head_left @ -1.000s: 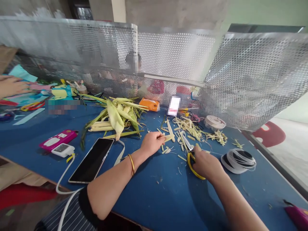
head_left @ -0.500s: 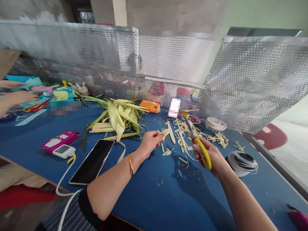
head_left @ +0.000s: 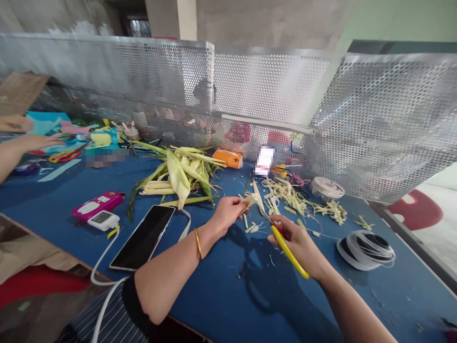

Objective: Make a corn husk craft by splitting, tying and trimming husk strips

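Note:
My left hand (head_left: 228,212) pinches a folded piece of pale corn husk (head_left: 249,202) over the middle of the blue table. My right hand (head_left: 293,240) is closed around yellow-handled scissors (head_left: 291,252). Their blades point left toward the husk, their tips close to it; whether they touch it I cannot tell. Below and beyond the hands lie cut husk scraps (head_left: 254,227) and a long pale strip of husk (head_left: 257,195). A heap of green and cream corn husks (head_left: 178,177) rests to the left of my hands.
A dark-screened phone (head_left: 143,237), a magenta power strip (head_left: 97,206) and a white charger cable lie left. Behind are an orange packet (head_left: 228,158), a lit phone (head_left: 264,161) and a perforated metal screen (head_left: 264,85). White cord spool (head_left: 366,250) stands right. A co-worker's hands (head_left: 39,141) are far left.
My right hand has brought the scissors left and down, so the blades now reach toward the husk in my left hand. The camera view has shifted slightly left.

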Demonstrator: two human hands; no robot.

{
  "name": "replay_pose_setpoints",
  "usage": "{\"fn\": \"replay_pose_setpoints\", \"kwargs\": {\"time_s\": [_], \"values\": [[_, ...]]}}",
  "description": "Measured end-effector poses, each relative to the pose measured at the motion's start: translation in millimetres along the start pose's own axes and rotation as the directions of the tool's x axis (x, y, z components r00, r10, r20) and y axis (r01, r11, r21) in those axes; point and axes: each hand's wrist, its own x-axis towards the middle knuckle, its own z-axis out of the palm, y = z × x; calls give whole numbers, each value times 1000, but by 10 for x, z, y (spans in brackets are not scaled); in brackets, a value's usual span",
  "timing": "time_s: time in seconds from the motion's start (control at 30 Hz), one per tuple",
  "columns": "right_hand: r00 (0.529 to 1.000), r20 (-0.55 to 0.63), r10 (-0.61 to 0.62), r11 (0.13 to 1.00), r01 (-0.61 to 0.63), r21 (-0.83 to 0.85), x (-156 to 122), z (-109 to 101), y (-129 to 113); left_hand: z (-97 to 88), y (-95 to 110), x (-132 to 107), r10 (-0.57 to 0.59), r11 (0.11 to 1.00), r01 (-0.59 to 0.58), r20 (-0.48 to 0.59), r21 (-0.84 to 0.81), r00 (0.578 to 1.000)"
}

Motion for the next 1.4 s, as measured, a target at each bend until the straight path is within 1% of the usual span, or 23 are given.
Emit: {"fn": "replay_pose_setpoints", "kwargs": {"time_s": [0.13, 0.27, 0.37, 0.5, 0.57, 0.67, 0.73, 0.8, 0.83, 0.9, 0.93, 0.97, 1.0, 1.07, 1.1, 1.13, 1.2, 1.27, 1.33, 1.37, 1.4], "values": [[1000, 7, 11, 1000, -11, 28, 5, -3, -28, -6, -15, 11, 11, 1000, -11, 6, 1, 1000], [999, 37, 27, 999, -28, 29, 8, -11, -20, -14, -26, 18, 12, 1000, -11, 4, -6, 1000], [999, 41, -4, 1000, 4, -4, 18, -26, 7, -17, -27, 21, 1, 1000, -1, 7, -13, 1000], [997, 49, -51, 994, 55, -92, 40, -28, 52, -25, -24, 33, 0, 1000, 0, 1, 0, 1000], [998, 27, -61, 991, 63, -121, 46, -15, 74, -31, -29, 43, 10, 1000, -10, -1, 13, 1000], [996, -42, -76, 986, 69, -149, 51, 10, 100, -37, -42, 58, 48, 998, -48, -10, 38, 999], [996, -49, -80, 983, 70, -171, 52, 20, 103, -37, -49, 61, 69, 996, -68, -13, 50, 998], [996, -43, -79, 978, 70, -196, 51, 22, 89, -34, -46, 55, 65, 997, -65, -11, 47, 998], [995, -62, -74, 977, 60, -206, 50, 19, 77, -32, -40, 48, 57, 998, -57, -10, 41, 998], [987, -153, -55, 971, 17, -240, 47, -1, 47, -28, -19, 32, 39, 999, -39, -10, 37, 999], [977, -210, -43, 958, -20, -287, 45, -18, 34, -25, -6, 24, 29, 999, -28, -6, 40, 1000], [965, -260, -32, 931, -66, -359, 42, -39, 23, -23, 8, 16, 19, 999, -19, 0, 42, 1000], [955, -295, -27, 884, -115, -454, 39, -63, 16, -21, 21, 9, 10, 999, -11, 7, 41, 1000], [948, -318, -23, 729, -202, -654, 32, -110, 20, -16, 44, -2, -3, 999, 2, 28, 34, 1000], [949, -316, -14, 646, -233, -727, 28, -129, 30, -14, 51, -6, -6, 1000, 6, 35, 26, 999], [950, -313, 3, 577, -257, -775, 24, -141, 44, -12, 56, -10, -8, 1000, 7, 36, 19, 999], [947, -318, 50, 483, -302, -822, 13, -151, 77, -10, 55, -16, -3, 1000, 2, 27, 22, 1000], [945, -314, 92, 429, -322, -844, 1, -152, 98, -12, 43, -25, 47, 997, -48, 23, 65, 999], [951, -286, 115, 394, -308, -866, -14, -155, 91, -16, 28, -39, 141, 976, -146, 41, 162, 989], [957, -266, 115, 390, -290, -874, -21, -159, 75, -16, 22, -49, 188, 955, -196, 60, 222, 980], [963, -250, 97, 405, -268, -874, -28, -161, 54, -14, 18, -61, 226, 928, -239, 80, 285, 971]]}}
